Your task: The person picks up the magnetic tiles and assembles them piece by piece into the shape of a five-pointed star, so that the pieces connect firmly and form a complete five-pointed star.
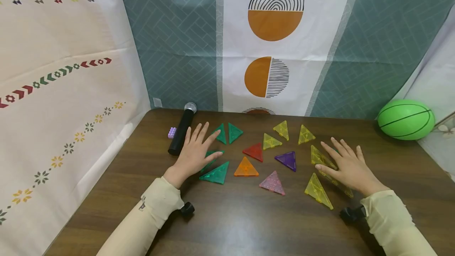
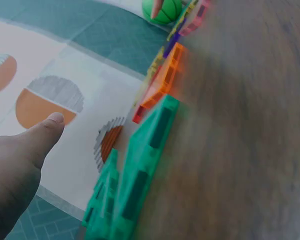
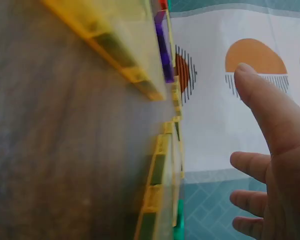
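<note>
My left hand (image 1: 193,151), fingers spread, is over the green triangle tiles (image 1: 217,174) at the left and holds nothing. Part of one green tile is hidden beneath it. At the right, my right hand (image 1: 346,167) has its fingers apart above yellow triangle tiles (image 1: 317,191), partly covering two of them. The right wrist view shows that hand raised off the table, nothing in its grasp. Between the hands lie a red tile (image 1: 254,152), an orange tile (image 1: 246,168), a purple tile (image 1: 287,160) and a pink speckled tile (image 1: 273,183).
A black microphone (image 1: 183,129) lies left of the tiles, beside a small lilac toy brick (image 1: 172,132). The green ball (image 1: 406,119) sits at the table's back right corner. Patterned cloth (image 1: 170,70) hangs behind the wooden table (image 1: 234,224).
</note>
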Available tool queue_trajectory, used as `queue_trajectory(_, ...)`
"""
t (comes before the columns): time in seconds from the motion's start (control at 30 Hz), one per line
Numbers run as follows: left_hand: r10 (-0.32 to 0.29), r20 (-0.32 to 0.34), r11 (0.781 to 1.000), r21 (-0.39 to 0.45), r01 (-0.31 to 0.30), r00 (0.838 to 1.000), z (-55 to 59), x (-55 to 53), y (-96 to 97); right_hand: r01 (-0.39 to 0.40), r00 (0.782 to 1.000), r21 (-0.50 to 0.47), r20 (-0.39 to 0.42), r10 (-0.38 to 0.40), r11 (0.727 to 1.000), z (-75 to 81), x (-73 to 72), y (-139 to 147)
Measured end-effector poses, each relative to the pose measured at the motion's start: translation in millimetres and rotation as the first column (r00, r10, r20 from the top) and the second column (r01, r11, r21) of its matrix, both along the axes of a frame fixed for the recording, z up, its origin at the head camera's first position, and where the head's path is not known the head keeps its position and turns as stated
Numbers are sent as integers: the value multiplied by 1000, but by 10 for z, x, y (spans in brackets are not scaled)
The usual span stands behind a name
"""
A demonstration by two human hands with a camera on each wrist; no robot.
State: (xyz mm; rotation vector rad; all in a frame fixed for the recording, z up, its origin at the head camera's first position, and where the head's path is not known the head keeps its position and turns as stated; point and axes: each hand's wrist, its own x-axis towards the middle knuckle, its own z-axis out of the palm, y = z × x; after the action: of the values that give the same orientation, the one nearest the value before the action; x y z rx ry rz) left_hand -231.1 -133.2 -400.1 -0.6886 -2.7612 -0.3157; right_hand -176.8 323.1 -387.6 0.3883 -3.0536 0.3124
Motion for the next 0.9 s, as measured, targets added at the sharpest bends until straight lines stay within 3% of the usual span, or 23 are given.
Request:
queue_trajectory(0.2,-35,-41,999,27,36,999,110,55,55,-14,1000,-13,-18,14,1000,86,2,-60)
queue_trajectory(0.4,-114,-96,990,75,122,989,201,126,152,-59,995,9,-79,60,998,209,42,-145)
queue_trajectory(0.73,-246,-227,963,53,264,942,314,274,320,-93,987,-7,-132,91,996,425,148,-364)
queue_trajectory(0.9,-290,-217,948,68,311,932,318,322,401,-89,987,-7,-133,87,996,485,202,-489)
